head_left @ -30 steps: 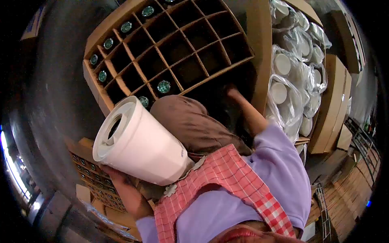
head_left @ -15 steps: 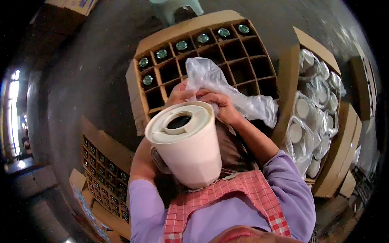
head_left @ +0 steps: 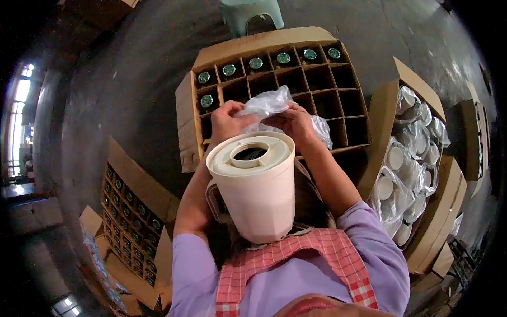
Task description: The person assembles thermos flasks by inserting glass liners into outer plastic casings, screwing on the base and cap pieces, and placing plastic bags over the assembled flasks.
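A crumpled clear plastic bag (head_left: 270,104) is stretched between my two hands above the near part of a divided cardboard box (head_left: 269,40). My left hand (head_left: 228,122) pinches the bag's left side with its fingers closed. On the other side, my right hand (head_left: 299,124) is closed on the bag, its fingertips partly hidden. A cream plastic pitcher (head_left: 259,198) with a holed lid stands upright between my forearms, close to my apron; what bears its base is hidden. Green-tinted glass tops (head_left: 256,63) show in the box's far row and one left cell.
On the right stands an open carton (head_left: 385,100) of white items wrapped in clear plastic (head_left: 406,164). At lower left a divided carton (head_left: 142,182) holds many glass pieces. A pale green stool (head_left: 252,15) is beyond the main box.
My hands have moved apart and the bag is gathered up between them, its right tail shorter. The pitcher and boxes appear shifted slightly as the view moved.
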A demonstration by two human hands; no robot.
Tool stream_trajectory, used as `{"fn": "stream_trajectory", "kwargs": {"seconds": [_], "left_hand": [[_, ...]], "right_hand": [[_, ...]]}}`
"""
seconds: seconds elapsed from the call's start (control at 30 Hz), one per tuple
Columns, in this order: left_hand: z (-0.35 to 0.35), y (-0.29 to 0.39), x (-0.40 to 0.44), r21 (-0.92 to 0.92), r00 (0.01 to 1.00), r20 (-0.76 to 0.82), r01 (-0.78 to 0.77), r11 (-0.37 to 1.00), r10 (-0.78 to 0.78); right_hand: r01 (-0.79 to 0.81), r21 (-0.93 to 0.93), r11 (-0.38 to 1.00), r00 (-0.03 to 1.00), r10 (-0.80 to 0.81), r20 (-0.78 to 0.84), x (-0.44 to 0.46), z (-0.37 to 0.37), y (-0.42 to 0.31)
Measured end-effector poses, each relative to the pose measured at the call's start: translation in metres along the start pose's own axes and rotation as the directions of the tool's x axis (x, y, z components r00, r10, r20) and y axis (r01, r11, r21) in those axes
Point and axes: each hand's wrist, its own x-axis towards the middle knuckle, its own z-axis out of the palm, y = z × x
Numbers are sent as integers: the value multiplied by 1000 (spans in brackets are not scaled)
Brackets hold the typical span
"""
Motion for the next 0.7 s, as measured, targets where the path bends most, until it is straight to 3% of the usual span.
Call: {"fn": "stream_trajectory", "kwargs": {"seconds": [0.1,0.13,0.23,0.27,0.37,0.4,0.5,0.57,0.63,0.7], "left_hand": [[-15,-40,-7,-181,973,-4,224,958,-229],[-18,-34,-12,-331,959,-6,264,906,-282],[-24,-19,-25,-332,887,-37,424,842,-461],[-26,5,-26,-157,822,-96,545,824,-562],[-26,22,-31,-296,803,-135,526,797,-580],[-28,17,-30,-383,809,-102,505,774,-578],[-33,-8,-19,-577,815,-54,446,684,-577],[-33,-20,-7,-634,800,-84,416,652,-593],[-34,-37,3,-691,770,-80,414,592,-633],[-37,-42,9,-768,775,-8,400,500,-632]], "right_hand": [[-107,241,965,993,116,-22,-7,-9,5],[-92,273,958,995,102,-23,-11,-10,4],[-24,225,974,988,58,-146,-23,-9,0],[-6,260,966,993,37,-113,-21,-17,6],[23,-240,970,984,-64,-166,-17,-38,9],[61,-133,989,990,-77,-120,-14,-43,10],[146,-325,934,981,-180,-77,-18,-33,-12],[349,-438,828,912,-408,-44,-18,-47,-25],[337,-608,719,866,-489,-99,-26,-68,-33],[182,-797,575,902,-420,-97,-25,-103,-20]]}}
